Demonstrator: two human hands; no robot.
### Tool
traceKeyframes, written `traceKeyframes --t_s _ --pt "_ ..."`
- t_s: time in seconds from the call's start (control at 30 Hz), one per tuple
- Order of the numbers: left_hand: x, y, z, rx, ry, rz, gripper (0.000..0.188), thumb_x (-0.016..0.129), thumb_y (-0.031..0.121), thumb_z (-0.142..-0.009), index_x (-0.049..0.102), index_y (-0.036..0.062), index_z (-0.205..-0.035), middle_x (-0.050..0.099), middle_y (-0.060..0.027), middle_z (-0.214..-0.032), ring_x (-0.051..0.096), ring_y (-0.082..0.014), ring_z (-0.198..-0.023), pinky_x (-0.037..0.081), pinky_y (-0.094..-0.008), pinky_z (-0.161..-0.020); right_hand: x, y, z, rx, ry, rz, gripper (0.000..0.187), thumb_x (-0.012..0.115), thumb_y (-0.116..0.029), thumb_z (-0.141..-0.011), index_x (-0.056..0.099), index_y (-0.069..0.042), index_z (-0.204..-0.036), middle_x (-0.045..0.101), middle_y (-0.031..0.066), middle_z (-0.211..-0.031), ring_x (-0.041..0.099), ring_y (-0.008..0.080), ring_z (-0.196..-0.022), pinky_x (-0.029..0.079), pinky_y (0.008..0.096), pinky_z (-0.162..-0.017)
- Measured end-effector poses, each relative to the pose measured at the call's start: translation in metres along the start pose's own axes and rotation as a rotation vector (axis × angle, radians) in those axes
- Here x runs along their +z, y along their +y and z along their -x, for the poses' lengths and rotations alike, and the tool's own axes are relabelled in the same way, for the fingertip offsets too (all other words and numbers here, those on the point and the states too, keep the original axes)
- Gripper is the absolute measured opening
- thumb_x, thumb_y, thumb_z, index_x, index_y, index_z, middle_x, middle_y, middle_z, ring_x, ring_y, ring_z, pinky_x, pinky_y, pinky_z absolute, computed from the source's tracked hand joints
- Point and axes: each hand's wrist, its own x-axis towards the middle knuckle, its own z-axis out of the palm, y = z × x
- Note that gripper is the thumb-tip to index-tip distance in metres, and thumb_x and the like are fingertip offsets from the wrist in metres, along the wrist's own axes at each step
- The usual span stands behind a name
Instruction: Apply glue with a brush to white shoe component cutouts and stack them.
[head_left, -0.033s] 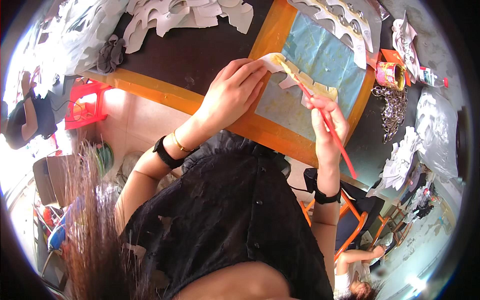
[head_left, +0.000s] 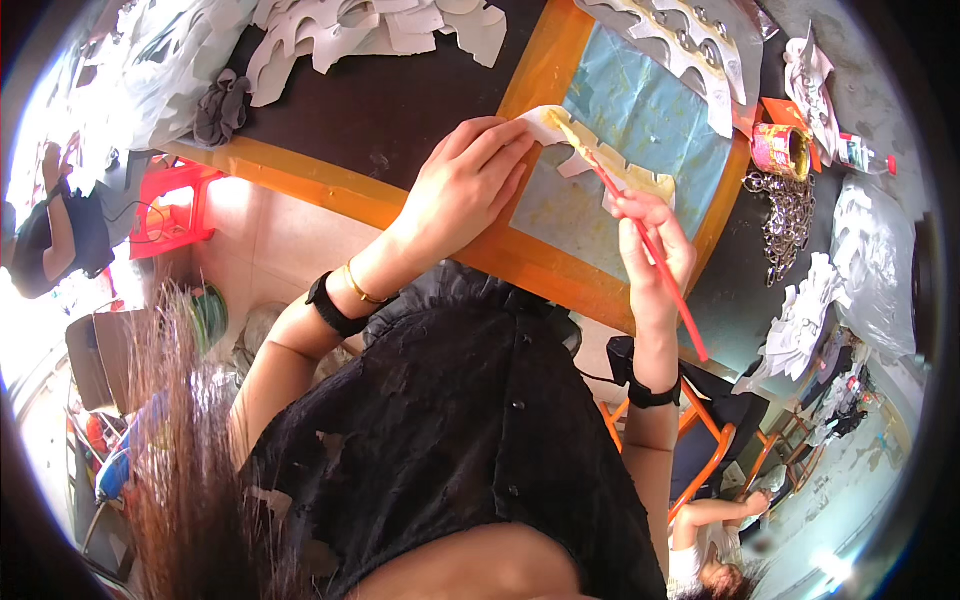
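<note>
A white piece with a scalloped edge (head_left: pixel 655 183), smeared with yellowish paste along its strip, lies on a blue-grey sheet (head_left: pixel 655 95) bordered by orange-brown tape. At its left end, my left hand (head_left: pixel 462 180) holds the piece by its fingertips, fingers close together; the exact grip underneath is hidden. My right hand (head_left: pixel 655 245) grips a slim brush with a red handle (head_left: pixel 684 318) between thumb and fingers. The brush tip touches the pasted strip near the piece's left part. The handle slants down and to the right past my palm.
White cut pieces (head_left: pixel 380 35) are heaped at the far side. More pieces with metal rings (head_left: pixel 690 40) lie far right, near a red-yellow can (head_left: pixel 772 150), metal chains (head_left: pixel 783 230) and a clear plastic bag (head_left: pixel 872 260). A red stool (head_left: pixel 165 205) stands left; other people are on both sides.
My right hand and the brush handle have shifted very slightly, the handle's lower end moving a little left. The left hand and the piece look the same.
</note>
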Motion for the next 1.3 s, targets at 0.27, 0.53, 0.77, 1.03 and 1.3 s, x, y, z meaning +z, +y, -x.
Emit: traceKeyframes --t_s 0.27,0.53,0.77,1.03,1.3 --pt "0.001 -0.002 -0.004 0.014 0.015 -0.009 0.028 0.070 0.000 -0.080 0.067 -0.0019 -0.108 0.064 -0.0128 -0.113 0.061 -0.0306 -0.103 0.053 -0.0371 -0.088 0.003 0.002 0.001 -0.382 -0.126 0.512 0.033 0.069 0.012 -0.075 0.074 -0.008 -0.101 0.063 0.0102 -0.098 0.064 0.0241 -0.087 0.053 0.0323 -0.076" --pt "0.001 -0.002 -0.002 -0.018 -0.011 0.021 0.028 0.069 0.001 -0.082 0.066 -0.0017 -0.109 0.063 -0.0129 -0.115 0.060 -0.0310 -0.106 0.052 -0.0375 -0.091 0.006 0.002 0.000 -0.479 -0.087 0.576 0.032 0.071 0.009 -0.076 0.071 -0.003 -0.106 0.064 0.0108 -0.098 0.064 0.0266 -0.087 0.053 0.0352 -0.076" --pt "0.003 -0.006 -0.002 0.026 -0.009 -0.039 0.027 0.068 0.005 -0.081 0.066 -0.0016 -0.107 0.062 -0.0102 -0.112 0.059 -0.0270 -0.106 0.052 -0.0359 -0.088 0.007 0.007 -0.003 -0.549 -0.005 0.638 0.032 0.071 0.010 -0.073 0.070 -0.001 -0.103 0.066 0.0125 -0.099 0.066 0.0285 -0.089 0.054 0.0361 -0.077" --pt "0.003 -0.006 -0.003 0.029 -0.002 -0.029 0.026 0.068 0.005 -0.081 0.066 -0.0019 -0.106 0.062 -0.0107 -0.112 0.059 -0.0278 -0.106 0.052 -0.0365 -0.088 0.007 0.003 -0.004 -0.517 -0.004 0.600 0.032 0.070 0.011 -0.073 0.070 -0.001 -0.102 0.067 0.0124 -0.099 0.066 0.0278 -0.087 0.054 0.0349 -0.076" --pt "0.003 -0.006 -0.002 0.035 -0.004 -0.038 0.026 0.068 0.005 -0.081 0.066 -0.0018 -0.107 0.062 -0.0109 -0.112 0.059 -0.0279 -0.106 0.052 -0.0365 -0.088 0.009 -0.003 -0.005 -0.467 0.010 0.571 0.030 0.069 0.011 -0.075 0.070 0.000 -0.103 0.067 0.0127 -0.098 0.066 0.0273 -0.086 0.054 0.0350 -0.077"
